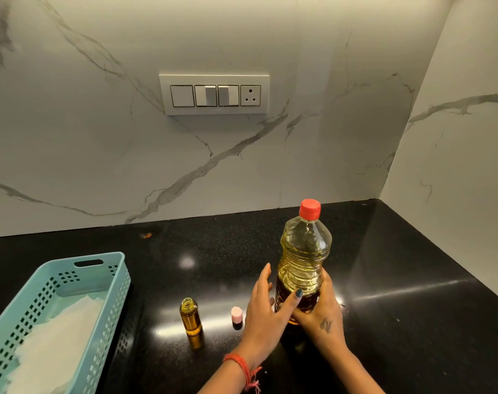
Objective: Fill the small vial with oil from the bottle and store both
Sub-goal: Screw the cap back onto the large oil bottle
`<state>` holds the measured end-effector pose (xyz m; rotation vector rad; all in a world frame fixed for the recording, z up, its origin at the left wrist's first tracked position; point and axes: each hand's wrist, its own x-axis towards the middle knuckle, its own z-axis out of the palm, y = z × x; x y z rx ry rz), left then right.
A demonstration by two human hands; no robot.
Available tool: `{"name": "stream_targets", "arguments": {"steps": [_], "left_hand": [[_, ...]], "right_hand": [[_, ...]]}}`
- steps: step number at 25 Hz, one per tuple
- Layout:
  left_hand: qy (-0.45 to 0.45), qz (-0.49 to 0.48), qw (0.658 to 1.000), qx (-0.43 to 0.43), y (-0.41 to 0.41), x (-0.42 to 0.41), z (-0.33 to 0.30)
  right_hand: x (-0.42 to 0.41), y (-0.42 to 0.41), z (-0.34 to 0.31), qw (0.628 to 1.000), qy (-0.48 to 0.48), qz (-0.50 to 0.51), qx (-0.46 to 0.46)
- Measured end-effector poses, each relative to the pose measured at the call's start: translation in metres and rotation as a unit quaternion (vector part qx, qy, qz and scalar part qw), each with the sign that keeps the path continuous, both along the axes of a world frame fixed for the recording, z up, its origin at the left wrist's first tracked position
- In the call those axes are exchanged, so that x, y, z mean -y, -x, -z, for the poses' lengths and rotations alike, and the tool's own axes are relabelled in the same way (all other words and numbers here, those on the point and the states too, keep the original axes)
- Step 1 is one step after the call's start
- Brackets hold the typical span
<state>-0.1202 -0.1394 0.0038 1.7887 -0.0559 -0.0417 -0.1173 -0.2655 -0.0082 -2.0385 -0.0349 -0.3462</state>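
Both hands [293,311] wrapped round red-capped oil bottle [303,263], no label readable; open filled vial [190,317] beside pink cap [236,314].

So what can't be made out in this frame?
- Head view: the oil bottle's base and lower label, covered by the left hand and right hand.
- Basket: near end cut off by the frame edge.
- Vial: too small to judge whether it's full.
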Motion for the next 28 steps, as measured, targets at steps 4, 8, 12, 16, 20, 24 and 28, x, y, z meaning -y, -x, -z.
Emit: {"name": "stream_targets", "arguments": {"steps": [4,8,12,16,20,24,28], "left_hand": [[-0.037,-0.007,0.999,-0.002,0.023,0.000,0.027],[-0.154,0.001,0.988,0.003,0.035,-0.002,0.045],[-0.164,-0.003,0.986,0.007,0.033,-0.004,0.048],[-0.150,-0.010,0.989,0.001,0.031,-0.004,0.050],[-0.123,-0.021,0.992,-0.009,0.028,-0.003,0.043],[-0.104,-0.030,0.994,-0.023,0.026,0.000,0.035],[-0.089,-0.036,0.995,-0.029,0.023,0.002,0.033]], "right_hand": [[0.000,-0.014,0.005,1.000,-0.006,0.004,0.014],[-0.002,-0.047,0.006,1.000,0.006,-0.007,0.002],[-0.006,-0.085,0.000,1.000,-0.003,-0.021,-0.003],[-0.012,-0.126,0.002,1.000,0.003,-0.016,-0.015],[-0.016,-0.153,0.003,1.000,0.003,-0.015,-0.010],[-0.019,-0.164,0.005,1.000,0.007,-0.016,-0.011],[-0.018,-0.165,0.006,1.000,-0.001,-0.024,-0.018]]}}
